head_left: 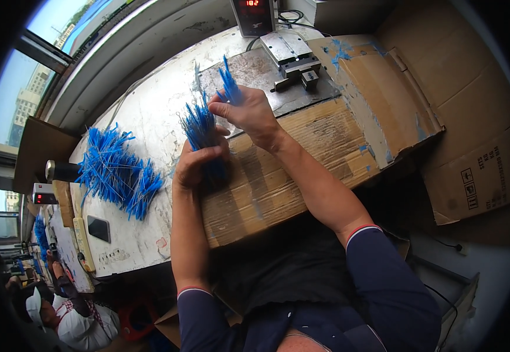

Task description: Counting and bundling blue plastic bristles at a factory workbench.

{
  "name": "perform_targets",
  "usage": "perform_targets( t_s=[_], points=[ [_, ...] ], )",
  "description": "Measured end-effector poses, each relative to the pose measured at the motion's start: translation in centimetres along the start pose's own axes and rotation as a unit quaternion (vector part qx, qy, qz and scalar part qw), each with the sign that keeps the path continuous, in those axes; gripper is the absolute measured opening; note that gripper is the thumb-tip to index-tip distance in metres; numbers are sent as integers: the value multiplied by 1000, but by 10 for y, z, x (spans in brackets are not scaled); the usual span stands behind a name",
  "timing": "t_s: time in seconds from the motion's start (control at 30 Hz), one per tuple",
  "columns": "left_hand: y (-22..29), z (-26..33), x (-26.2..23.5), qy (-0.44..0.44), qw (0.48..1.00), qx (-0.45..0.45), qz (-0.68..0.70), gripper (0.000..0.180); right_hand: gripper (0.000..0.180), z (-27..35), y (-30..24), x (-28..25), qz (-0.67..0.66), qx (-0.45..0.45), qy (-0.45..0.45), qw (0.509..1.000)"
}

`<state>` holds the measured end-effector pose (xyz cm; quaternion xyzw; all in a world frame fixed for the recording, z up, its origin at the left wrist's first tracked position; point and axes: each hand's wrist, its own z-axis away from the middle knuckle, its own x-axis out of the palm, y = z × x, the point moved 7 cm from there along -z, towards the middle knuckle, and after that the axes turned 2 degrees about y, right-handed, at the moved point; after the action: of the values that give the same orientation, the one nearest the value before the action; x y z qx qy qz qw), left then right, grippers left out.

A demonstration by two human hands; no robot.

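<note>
Head view: clamping a thick bundle of thin blue brushes [199,126] in the left hand [195,164], wrapping fingers and thumb round its lower part and pointing its wiry tips toward the far side, above the far left part of a flat piece of cardboard [290,170] on the white tabletop [143,243]. Closing the right hand [252,117] on a smaller blue bunch [230,91], just right of the bundle's top, and bringing thumb and fingertips close beside the bundle; not being able to tell, through the blur, whether touching it. Apparently working partway through the brushes: holding one large and one small portion in the hands, but leaving a broad, tangled pile [114,167] lying loose on the left of the tabletop, well apart from both hands. Probably having plenty left there, though not being able to count either the held brushes or the loose ones. Leaving a metal fixture [290,53] at the far right and a dark phone [98,229] at the near left untouched.
</note>
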<state>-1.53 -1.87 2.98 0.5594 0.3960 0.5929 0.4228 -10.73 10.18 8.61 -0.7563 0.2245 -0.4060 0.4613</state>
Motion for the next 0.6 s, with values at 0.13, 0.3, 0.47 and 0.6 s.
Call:
perform_targets(
  t_s=[0.13, 0.3, 0.47, 0.6],
  points=[
    [2, 2, -3, 25, 1000, 13, 4, 51, 7, 1, 7, -3, -30, 53, 16, 998],
    [4, 3, 0, 26, 999, 10, 35, 49, 10, -1, 16, -8, -110, 100, 18, 989],
    [3, 2, 4, -8, 1000, -5, 9, 47, 10, -2, 16, -6, -114, 124, -28, 985],
    [0, 2, 1, 6, 1000, -1, -26, 46, 14, -2, 18, -7, -142, 182, -47, 972]
  ],
)
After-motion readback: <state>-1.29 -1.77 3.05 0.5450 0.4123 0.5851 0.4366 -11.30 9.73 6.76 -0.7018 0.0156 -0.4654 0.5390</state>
